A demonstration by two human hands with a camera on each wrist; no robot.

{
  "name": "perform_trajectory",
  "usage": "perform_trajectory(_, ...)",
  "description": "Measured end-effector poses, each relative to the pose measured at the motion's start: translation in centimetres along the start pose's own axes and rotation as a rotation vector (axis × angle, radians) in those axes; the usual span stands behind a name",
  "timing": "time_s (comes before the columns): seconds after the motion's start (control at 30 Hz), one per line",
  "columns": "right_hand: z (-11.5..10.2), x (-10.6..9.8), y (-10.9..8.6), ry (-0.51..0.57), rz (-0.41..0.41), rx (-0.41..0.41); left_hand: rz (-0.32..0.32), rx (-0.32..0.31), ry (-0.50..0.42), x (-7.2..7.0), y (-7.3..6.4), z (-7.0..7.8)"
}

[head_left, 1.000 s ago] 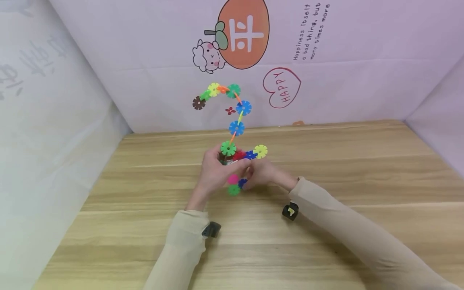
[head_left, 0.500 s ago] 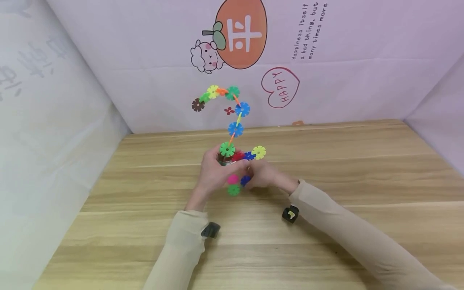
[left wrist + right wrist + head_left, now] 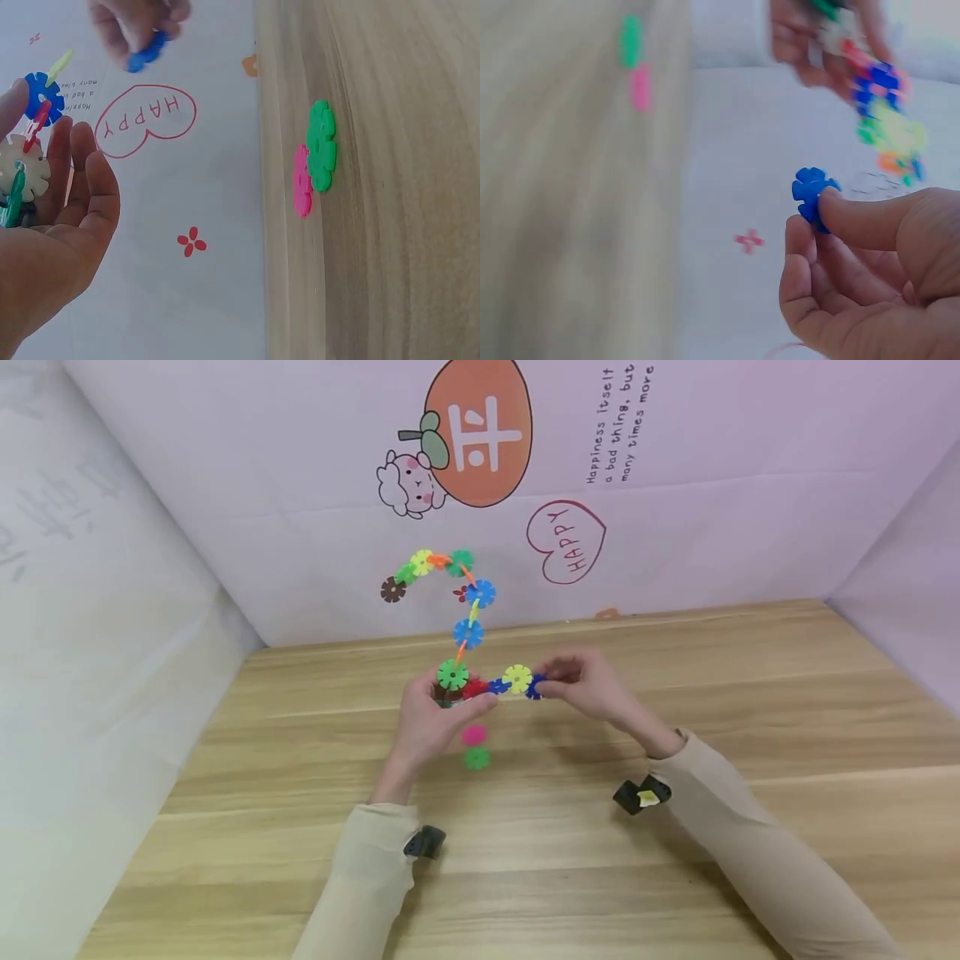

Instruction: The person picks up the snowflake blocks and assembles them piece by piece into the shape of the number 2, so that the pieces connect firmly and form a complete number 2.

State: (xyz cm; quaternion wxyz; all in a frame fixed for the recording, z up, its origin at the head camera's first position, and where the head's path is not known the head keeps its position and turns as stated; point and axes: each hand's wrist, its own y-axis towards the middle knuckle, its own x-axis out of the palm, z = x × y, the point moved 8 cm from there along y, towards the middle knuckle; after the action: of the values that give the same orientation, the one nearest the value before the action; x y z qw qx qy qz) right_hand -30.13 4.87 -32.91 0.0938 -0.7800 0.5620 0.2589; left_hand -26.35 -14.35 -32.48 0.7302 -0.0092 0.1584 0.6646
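Note:
My left hand [image 3: 429, 720] grips a chain of interlocking plastic snowflake discs [image 3: 468, 633], held over the table. From the hand, one branch curves up and over to a brown disc [image 3: 392, 590]. A shorter branch points right, through a red and a blue disc to a yellow disc [image 3: 517, 678] at its end. My right hand [image 3: 592, 687] pinches a single dark blue snowflake disc [image 3: 812, 193] between thumb and fingers. In both wrist views that disc is apart from the chain. The left palm and fingers partly hide the chain's base.
A pink disc [image 3: 474, 735] and a green disc [image 3: 477, 758] lie side by side on the wooden table [image 3: 525, 877], in front of the hands. A printed white cloth [image 3: 315, 560] hangs behind the table, with more cloth at both sides.
My right hand has picked up the dark blue disc from beside the pink and green ones and carried it up and right, to near the yellow end. The left hand keeps its hold.

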Motion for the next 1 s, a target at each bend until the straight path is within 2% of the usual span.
perform_trajectory(0.07, -0.8, -1.1, -0.2, 0.021, 0.043, -0.039, 0.004, -0.003, 0.006, -0.1, -0.1, -0.1)
perform_trajectory(0.2, -2.2, -2.3, -0.6, 0.018, 0.077, -0.108, 0.008, -0.034, 0.008, -0.2, -0.2, -0.3)
perform_trajectory(0.3, -2.7, -2.3, -0.9, 0.012, 0.066, -0.125, 0.014, -0.055, 0.008, -0.2, -0.3, -0.5)
perform_trajectory(0.47, -2.9, -2.0, -1.1, -0.011, 0.051, -0.159, 0.014, -0.032, 0.008, -0.1, -0.2, -0.3)
perform_trajectory(0.57, -3.1, -1.9, -1.2, -0.031, 0.057, -0.192, 0.008, -0.02, 0.003, 0.1, -0.2, -0.2)
perform_trajectory(0.83, -3.9, -2.0, -1.4, -0.051, 0.088, -0.28, 0.016, -0.048, -0.004, 0.1, -0.2, -0.4)
perform_trajectory(1.0, -4.3, -2.1, -1.5, -0.016, 0.105, -0.351, 0.022, -0.038, -0.012, 0.2, -0.2, -0.2)
